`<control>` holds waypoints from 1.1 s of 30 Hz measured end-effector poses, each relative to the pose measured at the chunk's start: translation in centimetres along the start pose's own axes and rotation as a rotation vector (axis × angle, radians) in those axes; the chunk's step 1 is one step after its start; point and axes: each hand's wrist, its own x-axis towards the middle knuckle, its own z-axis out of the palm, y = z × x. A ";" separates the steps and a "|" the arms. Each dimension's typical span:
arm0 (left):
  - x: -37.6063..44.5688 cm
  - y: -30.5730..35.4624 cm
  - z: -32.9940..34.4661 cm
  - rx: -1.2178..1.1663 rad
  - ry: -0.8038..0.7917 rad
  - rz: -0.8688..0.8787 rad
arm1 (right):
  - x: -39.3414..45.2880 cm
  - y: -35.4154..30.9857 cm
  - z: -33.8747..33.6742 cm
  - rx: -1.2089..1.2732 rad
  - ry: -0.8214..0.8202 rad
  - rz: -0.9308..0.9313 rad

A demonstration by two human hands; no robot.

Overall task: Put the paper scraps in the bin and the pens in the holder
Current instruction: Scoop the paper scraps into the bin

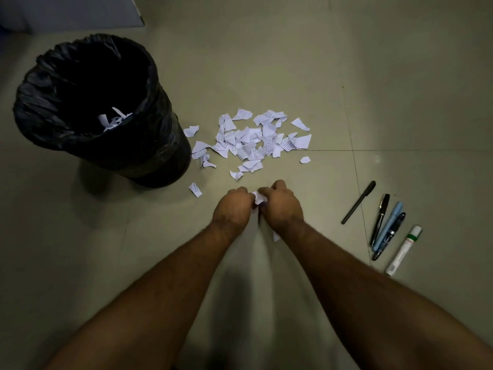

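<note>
A pile of torn white paper scraps (256,140) lies on the floor, right of a black bin (160,145) lined with a black bag; a few scraps lie inside the bin (113,119). My left hand (233,206) and my right hand (282,202) meet just below the pile, fingers closed together around a small bunch of scraps (257,197). One scrap (276,237) shows under my right wrist. Several pens (384,225) and a white marker (404,249) lie in a row at the right. No pen holder is in view.
A lone scrap (195,189) lies near the bin's base. The floor is pale tile with grout lines (357,182). A light panel or furniture edge (138,14) stands at the top left behind the bin.
</note>
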 end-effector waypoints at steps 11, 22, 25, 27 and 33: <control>-0.4 -0.9 -4.9 -0.604 0.224 -0.422 | -0.2 -3.2 -1.7 0.694 0.169 0.366; -2.9 -5.3 -24.6 -0.500 0.689 -0.462 | 3.9 -20.8 -14.3 1.050 0.380 0.083; -3.9 -9.3 -26.2 -0.368 0.702 -0.530 | 4.1 -24.0 -14.6 0.809 0.305 -0.024; -4.3 -11.5 -25.4 -0.353 0.640 -0.531 | 4.3 -25.5 -14.0 0.645 0.259 -0.095; -4.4 -13.1 -23.7 -0.189 0.513 -0.590 | 4.7 -26.7 -13.0 0.315 0.255 -0.278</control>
